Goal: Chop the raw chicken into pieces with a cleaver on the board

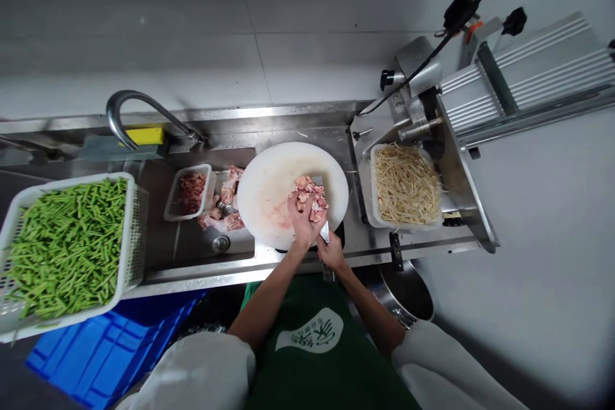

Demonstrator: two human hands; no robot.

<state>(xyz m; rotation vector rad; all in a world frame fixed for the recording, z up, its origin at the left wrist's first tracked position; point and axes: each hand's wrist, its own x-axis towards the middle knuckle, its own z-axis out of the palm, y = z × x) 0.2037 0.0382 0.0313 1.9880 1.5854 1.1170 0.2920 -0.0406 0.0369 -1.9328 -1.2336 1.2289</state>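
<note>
So from the head camera: chopped raw meat point(306, 184) is heaped on the right side of a round white cutting board point(264, 186). The left hand point(304, 225) has its fingers spread over the heap, touching it. The right hand point(331, 251) is wrapped around the handle of a big knife point(325, 232); blade shows at both ends of the heap, so the meat's probably on or against it, can't tell which.

Progress-wise, I'd call it partway. The board pile is already in chunks, and a small white basket point(209, 189) in the sink point(168, 243) holds more small meat bits. Bigger raw pieces point(228, 223) lie in the sink beside it, looking uncut to me. Cut green beans point(72, 243) sit far left, bean sprouts point(406, 186) off to the right, both untouched by the hands.
</note>
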